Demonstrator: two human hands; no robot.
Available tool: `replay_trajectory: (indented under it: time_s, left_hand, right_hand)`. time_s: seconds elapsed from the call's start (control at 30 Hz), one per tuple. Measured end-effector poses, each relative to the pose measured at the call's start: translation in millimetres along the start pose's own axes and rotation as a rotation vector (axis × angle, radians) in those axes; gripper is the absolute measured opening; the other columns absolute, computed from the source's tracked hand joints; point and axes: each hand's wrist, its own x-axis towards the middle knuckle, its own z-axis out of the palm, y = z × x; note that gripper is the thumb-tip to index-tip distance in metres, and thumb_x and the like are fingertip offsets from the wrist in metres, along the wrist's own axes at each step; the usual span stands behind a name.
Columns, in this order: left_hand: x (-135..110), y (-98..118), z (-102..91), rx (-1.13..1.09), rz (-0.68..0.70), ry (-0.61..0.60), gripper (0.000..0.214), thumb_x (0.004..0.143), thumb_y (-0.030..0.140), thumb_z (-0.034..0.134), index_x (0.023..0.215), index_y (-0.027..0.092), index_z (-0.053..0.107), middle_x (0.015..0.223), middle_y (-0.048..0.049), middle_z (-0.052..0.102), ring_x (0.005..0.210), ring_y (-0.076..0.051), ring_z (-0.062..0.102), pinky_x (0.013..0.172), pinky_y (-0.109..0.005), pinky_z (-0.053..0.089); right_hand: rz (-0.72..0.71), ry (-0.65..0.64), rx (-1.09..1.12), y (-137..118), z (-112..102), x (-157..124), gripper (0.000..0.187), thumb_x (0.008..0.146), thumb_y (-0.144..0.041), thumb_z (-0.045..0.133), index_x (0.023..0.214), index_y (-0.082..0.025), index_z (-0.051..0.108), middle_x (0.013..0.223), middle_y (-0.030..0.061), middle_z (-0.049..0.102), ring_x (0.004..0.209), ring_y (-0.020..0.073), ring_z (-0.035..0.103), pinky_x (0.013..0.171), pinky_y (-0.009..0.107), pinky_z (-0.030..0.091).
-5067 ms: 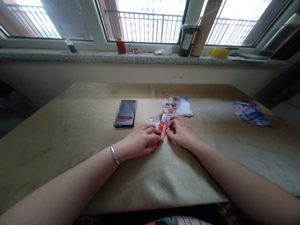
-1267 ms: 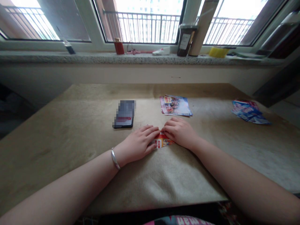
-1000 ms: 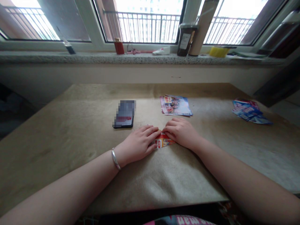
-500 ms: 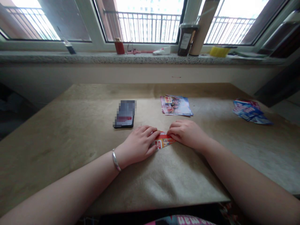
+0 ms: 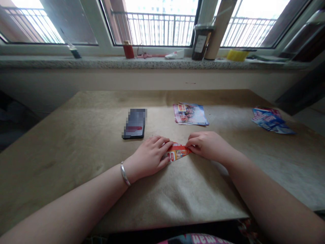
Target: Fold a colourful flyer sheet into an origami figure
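A folded paper flyer [image 5: 175, 152], red, orange and white with print, lies on the table and narrows to a point at its right end. My left hand [image 5: 152, 154] is curled over its left part and holds it against the table, fingers along the upper edge and thumb at the lower one. That end of the paper is hidden beneath the palm. At the pointed right tip, my right hand [image 5: 207, 145] pinches the paper between thumb and fingertips. A silver bangle [image 5: 125, 174] circles my left wrist.
A phone [image 5: 134, 123], partly blurred, lies beyond my left hand. A stack of printed flyers [image 5: 191, 114] is behind the folded one. More blue and pink flyers [image 5: 271, 120] lie far right. On the stone windowsill [image 5: 101, 63] stand a red container [image 5: 128, 51] and a dark lidded box [image 5: 200, 44].
My right hand has shifted slightly right along the paper to its tip, exposing more of the red end. My left hand stays in place on the folded flyer.
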Motion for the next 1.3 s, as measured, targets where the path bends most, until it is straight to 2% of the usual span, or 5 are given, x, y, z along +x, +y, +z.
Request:
replay_trajectory:
  time_s: [0.57, 0.8, 0.97, 1.17, 1.3]
  left_hand:
    - [5, 4, -0.6, 0.015, -0.005, -0.008, 0.044, 0.093, 0.04, 0.043, 0.131, 0.017, 0.047, 0.128, -0.0089, 0.051, 0.117, -0.026, 0.045, 0.104, -0.041, 0.035]
    - [4, 2, 1.7, 0.013, -0.007, -0.013, 0.045, 0.093, 0.041, 0.043, 0.132, 0.018, 0.047, 0.129, -0.0085, 0.051, 0.118, -0.025, 0.045, 0.104, -0.041, 0.034]
    - [3, 2, 2.0, 0.016, -0.006, -0.006, 0.045, 0.093, 0.04, 0.044, 0.132, 0.018, 0.046, 0.129, -0.0086, 0.05, 0.118, -0.025, 0.044, 0.104, -0.042, 0.035]
    - [4, 3, -2.7, 0.031, -0.013, -0.02, 0.044, 0.093, 0.039, 0.042, 0.133, 0.023, 0.046, 0.124, -0.0071, 0.051, 0.113, -0.025, 0.046, 0.101, -0.042, 0.036]
    - [4, 4, -5.2, 0.049, -0.018, -0.028, 0.044, 0.091, 0.039, 0.044, 0.132, 0.022, 0.047, 0.12, -0.0078, 0.053, 0.11, -0.025, 0.047, 0.1, -0.042, 0.037]
  right_hand:
    - [0.074, -0.093, 0.011, 14, -13, -16, 0.016, 0.077, -0.017, 0.06, 0.07, -0.026, 0.07, 0.081, -0.0032, 0.069, 0.066, 0.0104, 0.059, 0.054, 0.023, 0.031]
    - [0.097, -0.161, -0.091, 0, -20, -16, 0.017, 0.081, -0.018, 0.054, 0.071, -0.022, 0.067, 0.086, -0.0013, 0.07, 0.07, 0.0114, 0.059, 0.054, 0.025, 0.029]
    - [0.087, -0.142, -0.148, -10, -19, -14, 0.018, 0.083, -0.018, 0.053, 0.074, -0.022, 0.068, 0.085, -0.0018, 0.069, 0.067, 0.0117, 0.059, 0.054, 0.026, 0.027]
    - [0.05, -0.101, -0.123, -7, -11, -11, 0.02, 0.087, -0.023, 0.052, 0.083, -0.026, 0.071, 0.084, -0.0021, 0.07, 0.068, 0.0121, 0.06, 0.057, 0.026, 0.029]
    - [0.019, -0.069, -0.11, -6, -7, -8, 0.021, 0.089, -0.023, 0.05, 0.086, -0.024, 0.071, 0.083, 0.0003, 0.07, 0.073, 0.0135, 0.06, 0.061, 0.026, 0.032]
